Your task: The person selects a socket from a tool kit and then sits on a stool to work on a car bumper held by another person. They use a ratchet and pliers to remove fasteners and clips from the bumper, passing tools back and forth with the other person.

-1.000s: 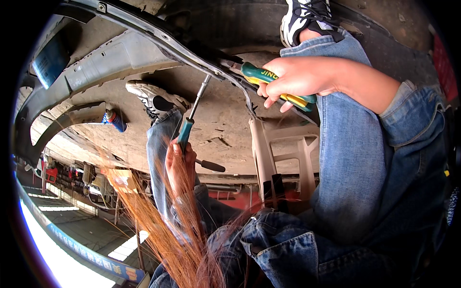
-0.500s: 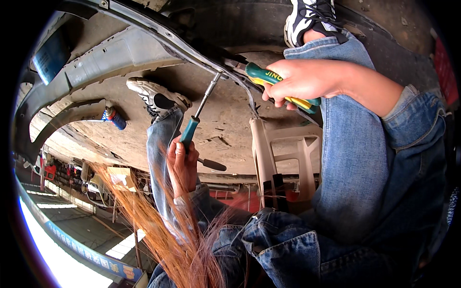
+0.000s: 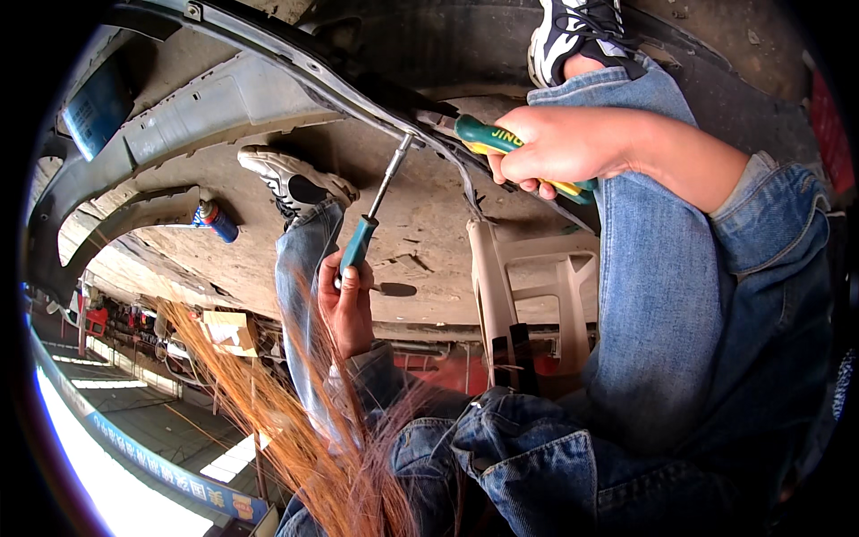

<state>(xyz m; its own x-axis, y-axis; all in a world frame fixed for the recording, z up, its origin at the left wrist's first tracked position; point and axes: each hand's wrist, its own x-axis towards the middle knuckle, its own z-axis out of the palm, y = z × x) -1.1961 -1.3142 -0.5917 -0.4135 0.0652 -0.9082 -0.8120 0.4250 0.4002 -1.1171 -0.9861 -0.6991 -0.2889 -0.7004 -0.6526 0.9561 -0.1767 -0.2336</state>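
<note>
My left hand (image 3: 345, 309) is closed round the teal handle of a nut driver (image 3: 360, 242). Its metal shaft slants up to the edge of a long dark car-body strip (image 3: 309, 64), where the tip meets it. A second, dark-handled tool (image 3: 394, 289) sticks out sideways from behind the same hand; its other end is hidden. My right hand (image 3: 559, 148) grips pliers (image 3: 490, 134) with green and yellow handles. Their jaws reach the strip just right of the driver's tip; whether they bite on anything is hard to see.
A grey curved bumper-like panel (image 3: 210, 98) lies at left, with a blue container (image 3: 92, 112) behind it. A spray can (image 3: 217, 221) stands on the concrete floor. Before me is a beige plastic stool (image 3: 488, 277). My shoes (image 3: 300, 179) flank the strip, and long hair hangs at lower left.
My left hand has shifted slightly right and the driver's handle has moved with it; the dark-handled tool shows less. The right hand and pliers have barely moved.
</note>
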